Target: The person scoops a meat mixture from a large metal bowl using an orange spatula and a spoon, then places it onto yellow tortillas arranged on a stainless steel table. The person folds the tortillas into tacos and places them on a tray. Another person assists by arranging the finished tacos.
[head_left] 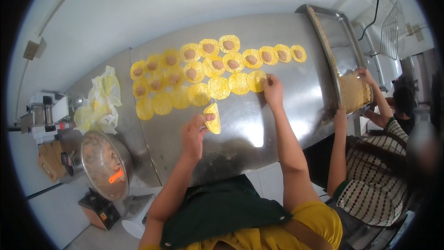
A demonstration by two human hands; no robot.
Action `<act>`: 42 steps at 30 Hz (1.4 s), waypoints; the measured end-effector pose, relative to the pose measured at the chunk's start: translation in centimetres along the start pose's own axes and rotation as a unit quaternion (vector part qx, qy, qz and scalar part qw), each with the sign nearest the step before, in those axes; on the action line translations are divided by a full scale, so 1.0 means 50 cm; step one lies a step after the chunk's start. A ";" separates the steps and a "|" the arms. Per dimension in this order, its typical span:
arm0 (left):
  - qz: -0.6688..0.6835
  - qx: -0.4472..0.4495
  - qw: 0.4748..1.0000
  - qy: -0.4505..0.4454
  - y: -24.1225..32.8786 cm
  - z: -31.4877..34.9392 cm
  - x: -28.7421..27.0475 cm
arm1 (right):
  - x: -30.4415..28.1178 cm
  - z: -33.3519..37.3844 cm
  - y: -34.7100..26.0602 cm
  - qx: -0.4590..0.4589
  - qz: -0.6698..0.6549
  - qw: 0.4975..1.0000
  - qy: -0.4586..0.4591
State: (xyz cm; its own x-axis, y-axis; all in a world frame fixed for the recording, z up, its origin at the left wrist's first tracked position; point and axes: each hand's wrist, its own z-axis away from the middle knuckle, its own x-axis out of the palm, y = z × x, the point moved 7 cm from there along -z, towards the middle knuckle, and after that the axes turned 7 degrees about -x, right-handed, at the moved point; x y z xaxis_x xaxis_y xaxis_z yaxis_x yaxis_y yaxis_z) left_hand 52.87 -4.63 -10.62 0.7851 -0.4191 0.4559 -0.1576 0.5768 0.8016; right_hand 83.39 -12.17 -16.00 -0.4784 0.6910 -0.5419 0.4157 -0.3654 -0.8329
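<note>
I have the right hand [274, 90] touching the end disc [255, 81], grip unclear; left and bodyward of that disc, the left hand [192, 136] pinches a folded disc [213, 124].

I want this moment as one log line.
left hand: holding yellow wrapper; right hand: touching unfilled wrapper at row's end; co-worker: at tray
</note>
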 end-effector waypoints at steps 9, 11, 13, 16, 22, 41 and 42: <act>0.014 -0.006 1.000 -0.017 -0.018 0.011 0.004 | -0.008 0.004 -0.019 0.005 -0.163 0.985 0.046; 0.016 -0.004 1.000 -0.015 -0.016 0.010 0.008 | -0.008 0.003 -0.026 0.015 -0.234 0.971 0.035; 0.015 0.000 1.000 -0.002 -0.013 0.006 0.014 | -0.006 0.003 -0.037 0.021 -0.293 0.956 0.016; 0.027 0.001 1.000 0.009 -0.015 -0.001 0.016 | -0.008 0.005 -0.058 0.031 -0.260 0.965 -0.009; 0.020 -0.011 0.998 0.064 -0.001 -0.007 0.037 | -0.052 0.088 -0.161 -0.162 0.150 0.971 0.088; 0.041 -0.057 0.995 0.073 -0.033 -0.022 0.060 | 0.034 0.203 -0.213 0.052 -0.235 0.954 -0.180; 0.053 -0.066 0.992 0.091 -0.034 -0.016 0.047 | 0.024 0.193 -0.207 0.039 -0.159 0.972 -0.169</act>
State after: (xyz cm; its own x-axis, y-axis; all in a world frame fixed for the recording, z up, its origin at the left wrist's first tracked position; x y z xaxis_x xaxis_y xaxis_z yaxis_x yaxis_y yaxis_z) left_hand 55.49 -6.02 -11.21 0.8656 -0.2249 0.4475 -0.1739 0.7030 0.6896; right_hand 71.06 -13.59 -9.14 -0.8061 0.5365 -0.2499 0.1514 -0.2212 -0.9634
